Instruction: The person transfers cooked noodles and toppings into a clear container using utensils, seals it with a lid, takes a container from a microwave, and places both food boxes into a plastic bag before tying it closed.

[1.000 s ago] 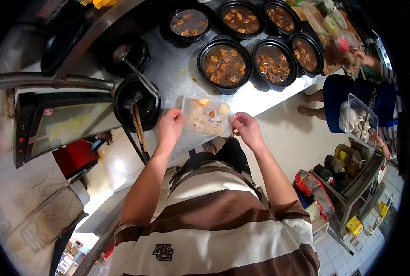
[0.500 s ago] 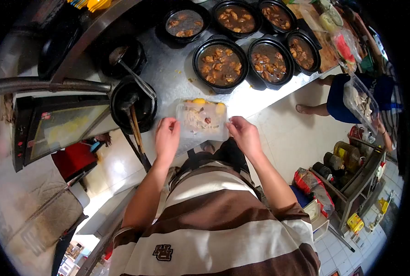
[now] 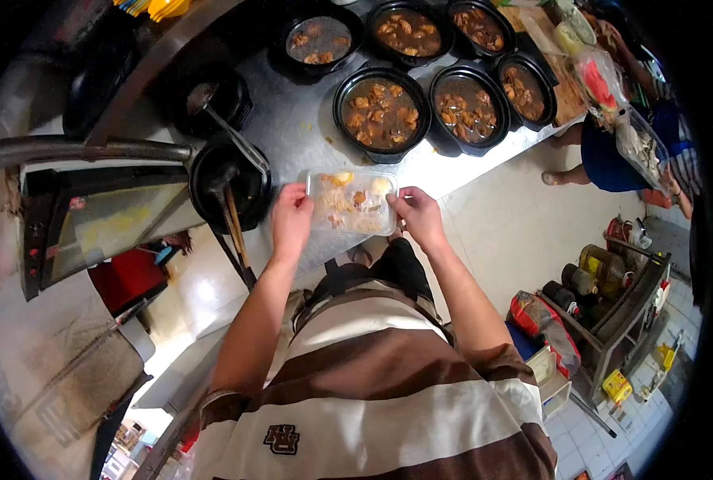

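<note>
A clear plastic food container point(image 3: 347, 214) is between my hands at the near edge of the metal counter. Pale pieces and yellow-orange bits show through its cloudy top. My left hand point(image 3: 292, 222) grips its left side, fingers closed at the rim. Closed on the right side is my right hand point(image 3: 419, 218), its thumb and fingers at the upper right edge. Just beyond the container stands a black pot point(image 3: 382, 114) of brown stew with chunks. To the left of my left hand sits a dark pot point(image 3: 248, 204) with wooden handles sticking out.
Several more black pots point(image 3: 470, 106) of stew stand on the metal counter point(image 3: 300, 136). A ladle point(image 3: 232, 128) rests across dark pots at left. At right, another person point(image 3: 612, 156) holds a clear tray point(image 3: 643, 150). A low rack point(image 3: 612, 300) with bottles stands at lower right.
The container has tipped so its top faces me more squarely, and its contents show more clearly. My hands have shifted slightly up along its sides. The other person and tray moved a little right.
</note>
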### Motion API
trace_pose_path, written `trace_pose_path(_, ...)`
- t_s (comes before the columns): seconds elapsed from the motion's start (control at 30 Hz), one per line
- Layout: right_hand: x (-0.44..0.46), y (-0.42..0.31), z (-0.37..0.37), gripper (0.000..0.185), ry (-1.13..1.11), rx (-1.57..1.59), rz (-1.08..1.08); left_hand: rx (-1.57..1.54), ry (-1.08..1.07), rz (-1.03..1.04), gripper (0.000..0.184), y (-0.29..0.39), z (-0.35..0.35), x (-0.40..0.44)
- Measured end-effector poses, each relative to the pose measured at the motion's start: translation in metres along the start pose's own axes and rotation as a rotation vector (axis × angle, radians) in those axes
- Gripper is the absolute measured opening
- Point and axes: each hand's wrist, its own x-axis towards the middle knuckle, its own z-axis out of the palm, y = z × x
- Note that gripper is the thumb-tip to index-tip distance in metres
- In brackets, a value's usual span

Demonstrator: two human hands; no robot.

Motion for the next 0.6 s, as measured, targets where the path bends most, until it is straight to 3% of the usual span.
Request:
trace_pose_path(0.1,0.006,0.006,-0.002,0.026,-0.022,-0.076,0.045,0.008,0.03,0.13,0.036,-0.001,0.006,0.006)
trace_pose_path(0.2,0.002,0.014,0.008,0.037,0.182,-0.361,-0.522,0.063,-0.096,0.052,0.046,-0.002,0.0,0.005)
trace_pose_path(0.3,-0.005,-0.001,0.004,0.052,0.02,-0.882,-0.85,0.092,-0.183,0.024,0.05,0.001,-0.005,-0.001)
trace_pose_path(0.4,-0.004,0.001,0.007,0.055,0.034,-0.993,-0.901,0.204,-0.229,-0.03,0.055,0.019,-0.009,-0.014)
trace_pose_path(0.5,0.003,-0.001,-0.001,0.058,-0.029,-1.076,-0.89,0.728,-0.082,0.603,0.056,0.031,-0.009,-0.016)
trace_pose_path(0.6,0.003,-0.005,-0.006,0.066,-0.09,-1.152,-0.891,0.802,-0.321,0.793,0.06,0.028,-0.009,-0.01)
